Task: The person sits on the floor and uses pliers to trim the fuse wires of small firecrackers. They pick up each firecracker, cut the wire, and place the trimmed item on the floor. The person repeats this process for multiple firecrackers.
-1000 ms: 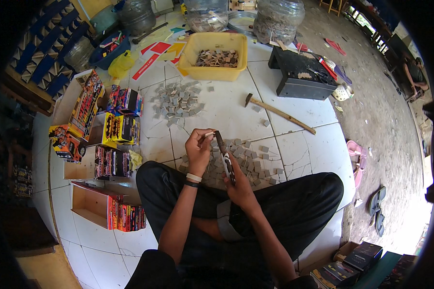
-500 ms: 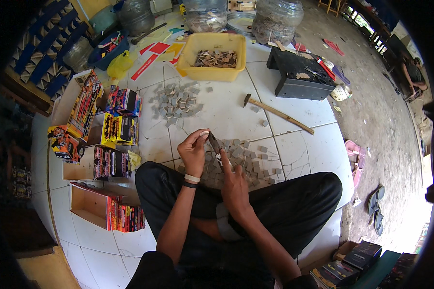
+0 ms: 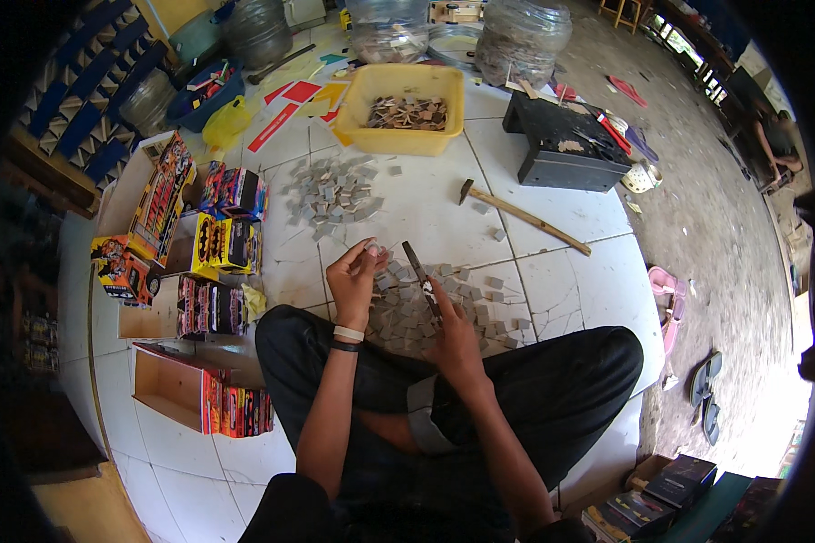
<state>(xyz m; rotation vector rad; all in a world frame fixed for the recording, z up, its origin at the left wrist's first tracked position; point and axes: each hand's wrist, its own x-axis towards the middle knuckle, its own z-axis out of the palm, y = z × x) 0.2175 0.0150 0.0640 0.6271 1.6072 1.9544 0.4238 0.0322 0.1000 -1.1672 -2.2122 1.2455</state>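
Observation:
My left hand (image 3: 353,288), raised over the floor in front of my crossed legs, pinches a small pale piece (image 3: 374,248) between thumb and fingers; the fingers partly cover it. Close by on the right, my right hand (image 3: 459,348) grips a dark knife-like blade (image 3: 416,261) with white on its handle, its tip pointing up and away from me. The blade and the piece are apart. Beneath both hands spreads a near pile of small grey square tiles (image 3: 407,312). Farther off lies a second pile of similar tiles (image 3: 330,195).
A yellow basin (image 3: 358,136) holds many small brown pieces. To the right lie a wooden-handled hammer (image 3: 530,219) and a black low stool (image 3: 570,163) with tools on top. Colourful boxes (image 3: 167,398) line my left. Sandals (image 3: 668,294) lie on the ground beyond the tiled edge.
The blade has come away from the left hand's fingers, as my right hand moved right and slightly toward me. My left hand shifted slightly left, still pinching.

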